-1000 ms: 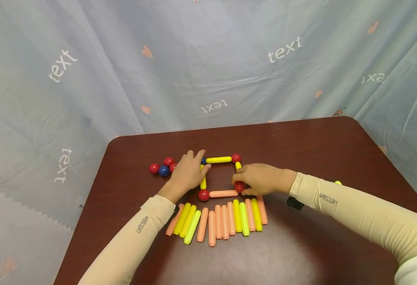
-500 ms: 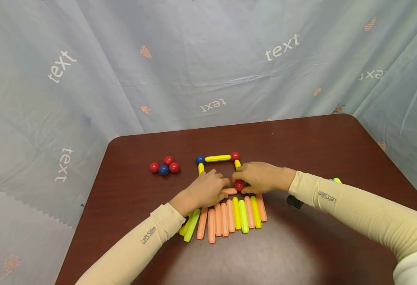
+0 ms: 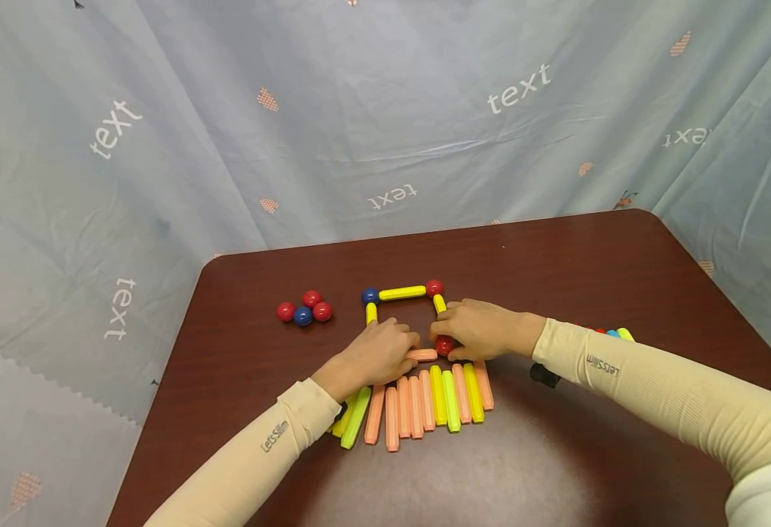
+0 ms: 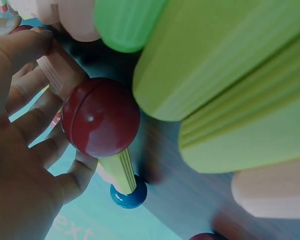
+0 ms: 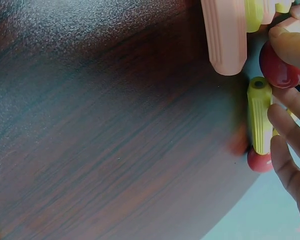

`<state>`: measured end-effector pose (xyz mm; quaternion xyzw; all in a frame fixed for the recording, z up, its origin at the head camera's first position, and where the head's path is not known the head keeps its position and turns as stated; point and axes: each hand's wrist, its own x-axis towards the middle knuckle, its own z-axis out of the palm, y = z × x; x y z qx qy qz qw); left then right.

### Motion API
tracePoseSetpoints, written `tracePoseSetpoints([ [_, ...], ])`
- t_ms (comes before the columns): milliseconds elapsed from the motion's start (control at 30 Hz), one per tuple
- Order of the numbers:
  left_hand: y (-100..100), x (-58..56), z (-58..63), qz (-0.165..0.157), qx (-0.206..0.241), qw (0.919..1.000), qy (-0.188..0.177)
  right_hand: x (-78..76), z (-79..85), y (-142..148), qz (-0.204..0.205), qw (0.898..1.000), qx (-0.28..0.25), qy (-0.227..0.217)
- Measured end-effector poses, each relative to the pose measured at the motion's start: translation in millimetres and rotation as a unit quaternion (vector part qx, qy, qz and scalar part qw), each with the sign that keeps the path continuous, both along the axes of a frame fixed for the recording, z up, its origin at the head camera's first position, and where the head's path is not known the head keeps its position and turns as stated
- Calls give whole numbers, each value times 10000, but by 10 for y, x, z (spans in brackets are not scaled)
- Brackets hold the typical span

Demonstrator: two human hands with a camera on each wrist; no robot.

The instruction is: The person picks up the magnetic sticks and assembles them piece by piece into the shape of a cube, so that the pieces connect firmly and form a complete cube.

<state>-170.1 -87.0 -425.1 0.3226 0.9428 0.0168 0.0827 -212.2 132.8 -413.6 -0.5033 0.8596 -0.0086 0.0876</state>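
Observation:
Magnetic sticks and balls form a four-sided outline on the table. Its far side is a yellow stick (image 3: 401, 293) between a blue ball (image 3: 370, 296) and a red ball (image 3: 434, 288). My left hand (image 3: 375, 353) pinches the pink front stick (image 4: 60, 72), beside the near-left red ball (image 4: 101, 117). At the near-right corner, my right hand (image 3: 480, 329) holds another red ball (image 5: 280, 67) between thumb and fingers. The right-side yellow stick (image 5: 260, 117) shows its bare end close to that ball, its other end at the far red ball. The left hand hides part of the outline.
A row of pink and yellow sticks (image 3: 415, 406) lies right in front of the hands. Several loose balls (image 3: 303, 315), red and blue, sit to the left. Coloured pieces (image 3: 625, 334) show behind the right sleeve. A curtain (image 3: 385, 132) hangs behind the table.
My left hand has moved from the outline's left side toward me and right, onto the pink front stick, uncovering the far blue ball. The right hand has stayed at its red ball.

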Motion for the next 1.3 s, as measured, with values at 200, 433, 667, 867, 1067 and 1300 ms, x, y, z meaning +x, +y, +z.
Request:
tracePoseSetpoints([
  [200, -35, 10, 9, 37, 107, 9999, 18, 0, -15, -11, -30, 10000, -18, 47],
  [433, -55, 12, -5, 45, 212, 9997, 104, 10, -37, -32, -159, 9999, -12, -48],
  [667, -66, 4, -22, 78, 198, 9997, 109, -6, -12, -17, -142, 9998, 57, -156],
  [867, -67, -4, -11, 48, 235, 9997, 108, -65, 139, 55, -180, 9988, 145, -441],
  [1067, -77, -10, -5, 9, 258, 9996, 133, -151, 149, 50, -5, 9998, 200, 76],
  [1300, -79, -10, -2, -10, 94, 9998, 159, -231, -8, -31, 922, 9813, 497, 1615],
])
